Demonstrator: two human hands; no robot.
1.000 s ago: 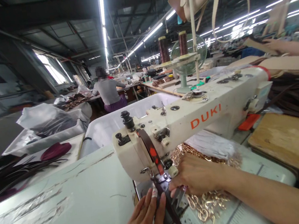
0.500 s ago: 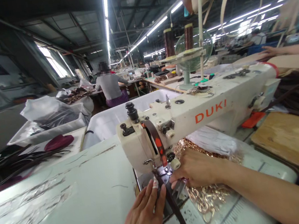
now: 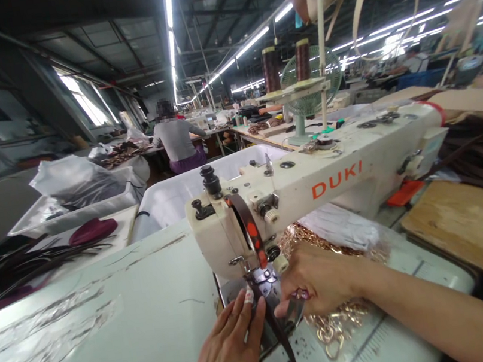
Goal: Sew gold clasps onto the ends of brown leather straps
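A dark brown strap (image 3: pixel 280 335) runs from the table's front edge up under the presser foot of a white DUKI sewing machine (image 3: pixel 336 182). My left hand (image 3: pixel 230 346) lies along the strap with its fingers stretched out, the fingertips close to the foot. One of its fingers has a white wrap. To the right of the needle area, my right hand (image 3: pixel 315 282) is closed, its fingers curled near the lit metal plate. Something thin and greyish shows below those fingers, but its kind is unclear. Gold chains (image 3: pixel 332 331) in a clear bag lie beneath the right forearm.
A wooden board (image 3: pixel 480 230) and a pile of dark straps (image 3: pixel 482 154) are at the right. Behind the machine stand a white bin (image 3: pixel 171 194), a thread stand with brown spools (image 3: pixel 270 71) and a fan (image 3: pixel 332 76). A person (image 3: pixel 178 139) sits farther back.
My right hand has drawn slightly nearer, its fingers curling further below the presser area. Another person's arm at the far right has gone out of view. My left hand stays on the strap.
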